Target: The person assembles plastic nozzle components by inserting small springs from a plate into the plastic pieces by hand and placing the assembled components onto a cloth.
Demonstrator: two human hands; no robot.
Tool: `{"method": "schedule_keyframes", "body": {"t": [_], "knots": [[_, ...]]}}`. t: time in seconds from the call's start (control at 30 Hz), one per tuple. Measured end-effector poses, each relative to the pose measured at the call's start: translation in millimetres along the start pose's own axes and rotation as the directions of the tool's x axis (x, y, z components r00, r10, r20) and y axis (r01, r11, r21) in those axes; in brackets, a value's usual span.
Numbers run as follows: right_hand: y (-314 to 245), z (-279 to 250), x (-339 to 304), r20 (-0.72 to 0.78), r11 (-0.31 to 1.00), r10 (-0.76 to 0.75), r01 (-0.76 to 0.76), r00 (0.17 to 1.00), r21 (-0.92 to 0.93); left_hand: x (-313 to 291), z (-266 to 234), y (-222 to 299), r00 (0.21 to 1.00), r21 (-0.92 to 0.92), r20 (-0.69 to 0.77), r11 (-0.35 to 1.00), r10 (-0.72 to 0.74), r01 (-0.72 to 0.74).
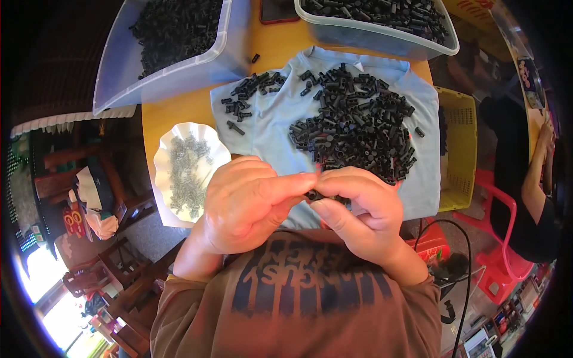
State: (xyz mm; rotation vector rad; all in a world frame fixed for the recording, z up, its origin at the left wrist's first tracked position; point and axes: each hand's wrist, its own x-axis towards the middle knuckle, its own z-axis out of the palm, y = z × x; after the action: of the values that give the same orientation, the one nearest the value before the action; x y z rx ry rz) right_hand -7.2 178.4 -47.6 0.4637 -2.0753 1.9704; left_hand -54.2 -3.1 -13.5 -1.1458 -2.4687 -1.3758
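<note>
Just above my chest, my two hands meet at the near edge of a light blue shirt (268, 155) spread on the table. A small black tubular piece (313, 194) sits with its open end up between the thumb and index finger of my right hand (364, 206). My left hand (248, 200) is closed, its fingertips pressed together at that open end; what they pinch is hidden. Beyond the hands lies a heap of black tubular pieces (352, 128). Left of my left hand, a white scalloped dish (162, 179) holds many small metal springs (188, 170).
Two clear plastic bins, one at far left (224, 53) and one at far right (382, 45), are filled with black pieces. A smaller cluster (256, 86) lies between them. A yellow crate (459, 149), a pink chair (507, 262) and another person's arm (537, 167) are to the right.
</note>
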Motion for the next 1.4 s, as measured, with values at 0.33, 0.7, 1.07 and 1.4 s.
{"method": "schedule_keyframes", "body": {"t": [0.33, 0.7, 1.07, 1.4], "knots": [[-3, -1, -11, 0.387, 0.319, 0.551, -0.615, 0.739, 0.721, 7, -3, 6, 0.995, -0.005, 0.095, 1.0, 0.027, -0.026], [1, 6, -13, 0.455, 0.163, 0.594, -0.653, 0.664, 0.74, -11, 7, 10, 0.994, 0.001, 0.098, 0.999, -0.047, 0.047], [-2, 17, -17, 0.493, 0.018, 0.545, -0.598, 0.678, 0.802, -27, 10, 11, 0.998, 0.307, 0.064, 0.951, 0.006, -0.025], [1, 21, -16, 0.424, 0.204, 0.482, -0.569, 0.767, 0.797, -29, 9, 10, 0.997, 0.288, 0.073, 0.957, 0.004, -0.025]]}}
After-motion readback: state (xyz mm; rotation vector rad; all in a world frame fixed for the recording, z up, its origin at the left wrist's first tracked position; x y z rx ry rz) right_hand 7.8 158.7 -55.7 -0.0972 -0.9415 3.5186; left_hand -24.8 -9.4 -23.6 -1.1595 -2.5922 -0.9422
